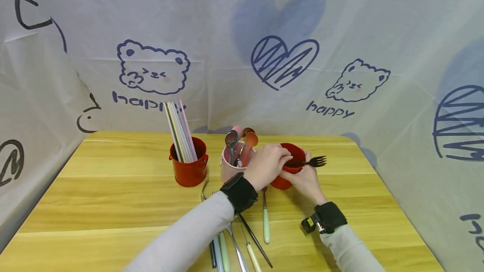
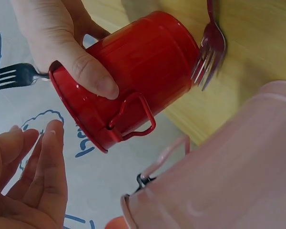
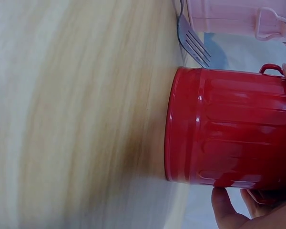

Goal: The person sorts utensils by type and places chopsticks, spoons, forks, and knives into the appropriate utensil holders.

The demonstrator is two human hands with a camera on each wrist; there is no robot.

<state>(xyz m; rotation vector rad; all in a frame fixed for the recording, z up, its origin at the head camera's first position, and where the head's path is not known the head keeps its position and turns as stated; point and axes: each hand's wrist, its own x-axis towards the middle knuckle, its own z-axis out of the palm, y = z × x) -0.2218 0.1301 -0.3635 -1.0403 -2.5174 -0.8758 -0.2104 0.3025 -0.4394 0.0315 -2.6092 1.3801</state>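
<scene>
A red bucket point(image 1: 281, 183) stands at the right of the table, its rim gripped by my right hand point(image 1: 308, 183). In the left wrist view the right thumb presses on the outer wall of the bucket point(image 2: 143, 57). A black fork point(image 1: 318, 161) leans out over the rim beside the right hand, tines outward, its lower handle hidden inside. My left hand point(image 1: 266, 166) is just over the bucket's mouth. Its fingertips point(image 2: 55, 129) are bent loosely, with a gap and nothing visible between them. Another fork point(image 3: 193, 42) lies on the table by the bucket's base.
A pink bucket point(image 1: 227, 173) holding several spoons stands left of the hands. Further left, a red bucket point(image 1: 190, 175) holds several straws point(image 1: 179, 133). Loose cutlery point(image 1: 223, 251) lies at the table's front, partly under the left forearm. A printed cloth point(image 1: 219, 20) hangs behind.
</scene>
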